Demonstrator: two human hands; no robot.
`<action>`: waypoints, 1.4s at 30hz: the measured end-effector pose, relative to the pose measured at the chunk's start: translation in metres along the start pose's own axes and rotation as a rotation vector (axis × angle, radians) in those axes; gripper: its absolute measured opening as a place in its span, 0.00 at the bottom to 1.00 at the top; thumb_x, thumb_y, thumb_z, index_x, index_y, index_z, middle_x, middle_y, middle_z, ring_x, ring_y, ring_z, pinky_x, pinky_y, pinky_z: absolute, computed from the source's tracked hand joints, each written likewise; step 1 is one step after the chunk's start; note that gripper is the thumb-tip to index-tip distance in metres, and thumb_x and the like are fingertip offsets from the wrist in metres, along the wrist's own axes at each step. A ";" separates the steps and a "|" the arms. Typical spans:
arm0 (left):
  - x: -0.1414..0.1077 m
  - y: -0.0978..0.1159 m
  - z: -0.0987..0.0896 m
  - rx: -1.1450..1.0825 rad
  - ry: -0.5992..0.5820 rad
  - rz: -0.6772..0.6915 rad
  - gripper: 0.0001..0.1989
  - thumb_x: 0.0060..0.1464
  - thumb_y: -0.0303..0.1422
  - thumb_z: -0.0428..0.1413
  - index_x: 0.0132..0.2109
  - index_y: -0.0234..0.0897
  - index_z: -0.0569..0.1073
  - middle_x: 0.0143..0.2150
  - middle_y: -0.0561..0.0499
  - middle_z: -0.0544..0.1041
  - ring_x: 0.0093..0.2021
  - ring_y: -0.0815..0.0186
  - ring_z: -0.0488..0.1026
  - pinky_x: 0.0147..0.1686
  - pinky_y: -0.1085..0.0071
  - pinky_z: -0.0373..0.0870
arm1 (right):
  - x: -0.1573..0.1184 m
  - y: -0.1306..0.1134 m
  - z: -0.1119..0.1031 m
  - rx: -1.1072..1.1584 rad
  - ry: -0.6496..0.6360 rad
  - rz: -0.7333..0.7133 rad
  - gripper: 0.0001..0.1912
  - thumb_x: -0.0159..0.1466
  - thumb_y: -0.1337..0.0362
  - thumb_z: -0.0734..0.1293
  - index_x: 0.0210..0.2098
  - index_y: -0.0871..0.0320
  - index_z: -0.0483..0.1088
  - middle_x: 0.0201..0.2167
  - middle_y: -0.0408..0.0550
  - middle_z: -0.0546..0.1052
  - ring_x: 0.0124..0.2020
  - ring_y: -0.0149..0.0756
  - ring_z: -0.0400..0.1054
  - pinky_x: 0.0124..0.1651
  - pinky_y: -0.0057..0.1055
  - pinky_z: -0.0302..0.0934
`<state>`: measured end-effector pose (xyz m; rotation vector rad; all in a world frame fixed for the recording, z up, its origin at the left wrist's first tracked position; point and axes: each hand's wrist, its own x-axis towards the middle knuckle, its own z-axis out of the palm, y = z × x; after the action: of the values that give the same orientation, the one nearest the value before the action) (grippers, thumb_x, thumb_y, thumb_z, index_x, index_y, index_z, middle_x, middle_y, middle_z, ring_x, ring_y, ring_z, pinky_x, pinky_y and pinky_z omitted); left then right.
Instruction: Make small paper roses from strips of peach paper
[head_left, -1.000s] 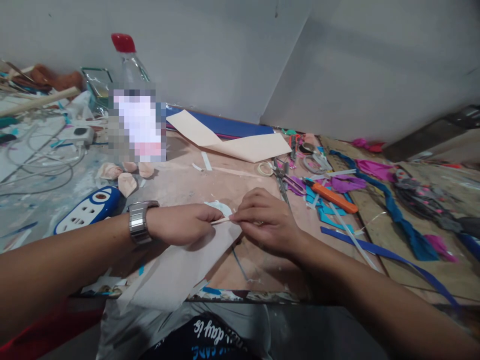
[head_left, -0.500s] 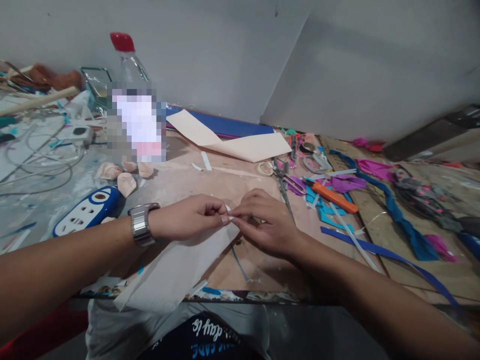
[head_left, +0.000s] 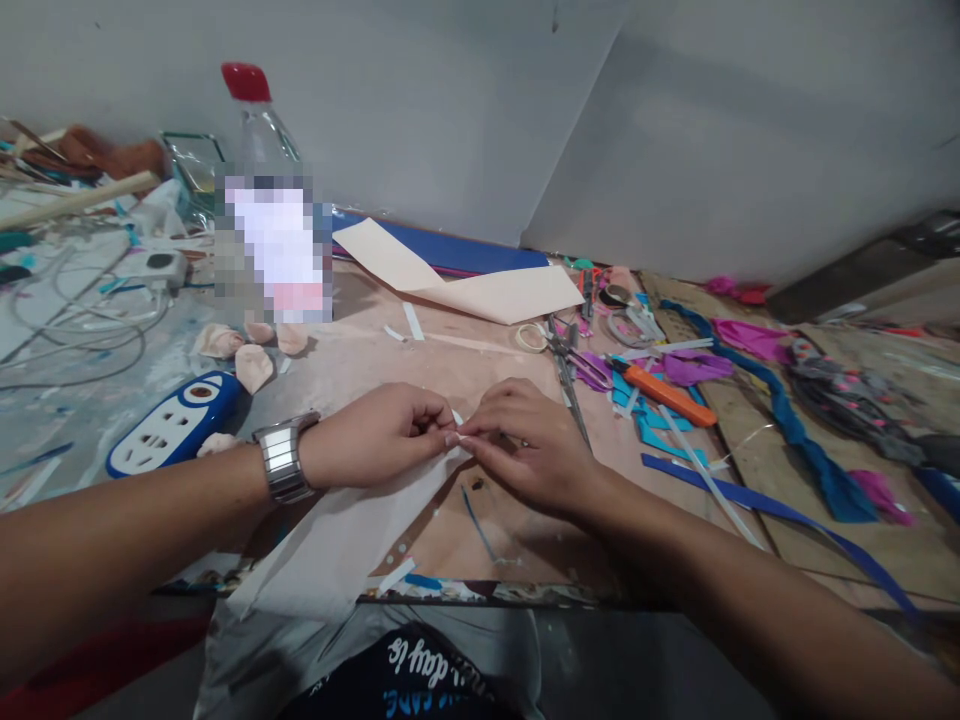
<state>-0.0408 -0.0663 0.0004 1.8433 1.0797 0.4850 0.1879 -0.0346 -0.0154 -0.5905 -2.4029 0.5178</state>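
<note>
A long pale strip of paper or cloth point(head_left: 330, 545) runs from my fingertips down over the table's front edge. My left hand point(head_left: 394, 435), below a silver watch point(head_left: 283, 460), pinches the strip's upper end between thumb and fingers. Touching it from the right, my right hand point(head_left: 525, 440) has thumb and forefinger pressed together on the same narrow tip. Exactly how the tip is folded or twisted is too small to tell. Several pale pink petal-like pieces point(head_left: 255, 368) lie to the left, beyond the watch.
At the left are a blue-and-white power strip point(head_left: 165, 425) and a red-capped bottle point(head_left: 270, 140). A cream strip point(head_left: 480, 292) lies near the wall. To the right are scissors point(head_left: 574, 360), an orange cutter point(head_left: 664, 390) and a blue ribbon point(head_left: 780, 505).
The lower part of the pale strip has narrowed and shifted a little left. My left wrist has turned slightly, while both hands stay pinched at nearly the same place.
</note>
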 end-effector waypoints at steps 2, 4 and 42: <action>0.000 0.001 0.000 0.029 0.002 0.005 0.14 0.66 0.39 0.53 0.36 0.34 0.76 0.29 0.53 0.75 0.30 0.69 0.66 0.31 0.71 0.56 | 0.000 -0.001 -0.001 0.008 -0.011 0.005 0.02 0.69 0.64 0.71 0.39 0.55 0.78 0.33 0.45 0.82 0.41 0.40 0.71 0.47 0.40 0.64; -0.001 0.003 0.000 0.073 0.016 0.011 0.16 0.66 0.40 0.53 0.35 0.34 0.76 0.28 0.53 0.74 0.29 0.69 0.66 0.30 0.71 0.55 | 0.001 -0.002 -0.001 0.013 -0.028 0.022 0.03 0.69 0.63 0.70 0.39 0.55 0.77 0.34 0.46 0.82 0.41 0.41 0.71 0.48 0.41 0.64; -0.002 0.004 -0.003 0.034 -0.181 -0.040 0.21 0.66 0.45 0.51 0.28 0.36 0.67 0.22 0.56 0.62 0.23 0.72 0.56 0.25 0.71 0.49 | 0.001 -0.009 -0.006 0.170 -0.119 0.174 0.08 0.61 0.72 0.68 0.28 0.54 0.70 0.31 0.46 0.78 0.53 0.48 0.69 0.56 0.50 0.61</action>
<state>-0.0421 -0.0667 0.0053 1.8529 1.0051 0.2714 0.1879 -0.0404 -0.0058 -0.7143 -2.3986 0.8445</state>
